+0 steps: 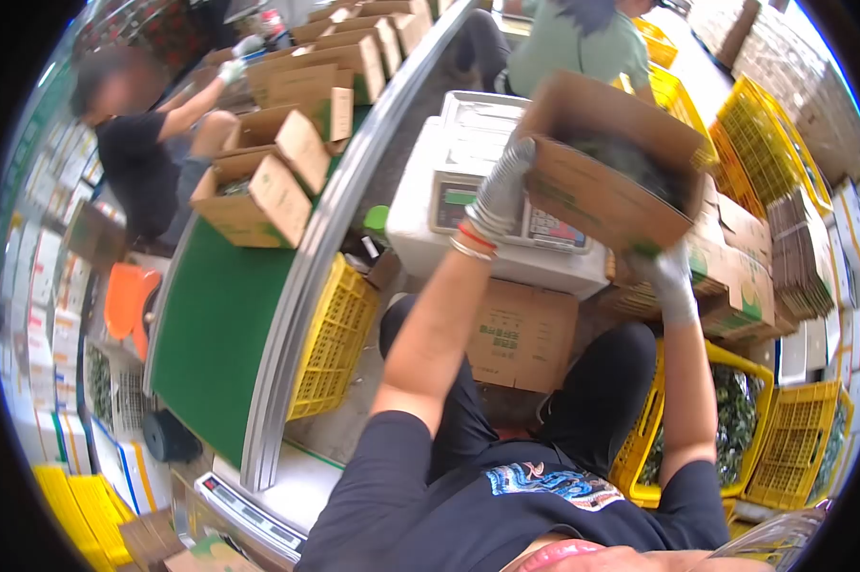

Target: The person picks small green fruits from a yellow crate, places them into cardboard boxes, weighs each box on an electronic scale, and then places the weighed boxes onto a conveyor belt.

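An open cardboard box [602,191] with dark green contents, blurred in its shadow, is held up tilted in front of me. My left hand [502,186], in a grey glove, grips its left end. At the lower right corner, my right hand [668,276], gloved too, supports the box from beneath. Below and behind the box is a digital weighing scale [449,197] on a white foam block [425,250]; the box hides part of its keypad.
A green conveyor belt [222,296] with metal rail carries several open boxes [249,205] on my left. Across it sits a person [139,153]; another person [568,52] is ahead. Yellow crates [692,419], one full of dark green leafy produce, and stacked flat cartons [800,253] stand right.
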Tool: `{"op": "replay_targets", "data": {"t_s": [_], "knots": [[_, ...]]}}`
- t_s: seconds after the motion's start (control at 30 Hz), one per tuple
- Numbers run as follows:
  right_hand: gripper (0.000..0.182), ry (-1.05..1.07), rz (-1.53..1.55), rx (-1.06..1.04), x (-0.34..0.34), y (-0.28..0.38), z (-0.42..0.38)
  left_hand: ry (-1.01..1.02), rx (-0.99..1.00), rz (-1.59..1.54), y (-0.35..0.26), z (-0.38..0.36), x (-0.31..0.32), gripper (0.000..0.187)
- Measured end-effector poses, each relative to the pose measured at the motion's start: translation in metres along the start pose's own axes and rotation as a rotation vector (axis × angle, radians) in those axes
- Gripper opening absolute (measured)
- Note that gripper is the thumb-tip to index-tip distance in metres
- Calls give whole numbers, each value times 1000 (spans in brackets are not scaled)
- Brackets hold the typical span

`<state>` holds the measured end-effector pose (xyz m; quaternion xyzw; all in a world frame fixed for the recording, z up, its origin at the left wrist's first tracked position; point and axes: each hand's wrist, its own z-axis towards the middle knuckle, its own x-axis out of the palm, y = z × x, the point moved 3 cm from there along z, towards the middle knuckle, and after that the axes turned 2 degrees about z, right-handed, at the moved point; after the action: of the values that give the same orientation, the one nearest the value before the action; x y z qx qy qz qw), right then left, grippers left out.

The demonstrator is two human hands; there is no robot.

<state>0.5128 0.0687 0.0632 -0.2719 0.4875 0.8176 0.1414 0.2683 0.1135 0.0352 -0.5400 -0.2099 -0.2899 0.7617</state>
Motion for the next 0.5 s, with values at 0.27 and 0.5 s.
{"op": "replay_targets", "data": {"t_s": [0.27,0.5], "knots": [[88,324,-101,173,66,-156,146,-163,382,942,-17,65,-34,40],[85,-121,137,149,38,-114,55,-212,602,1102,-18,67,-44,37]]}}
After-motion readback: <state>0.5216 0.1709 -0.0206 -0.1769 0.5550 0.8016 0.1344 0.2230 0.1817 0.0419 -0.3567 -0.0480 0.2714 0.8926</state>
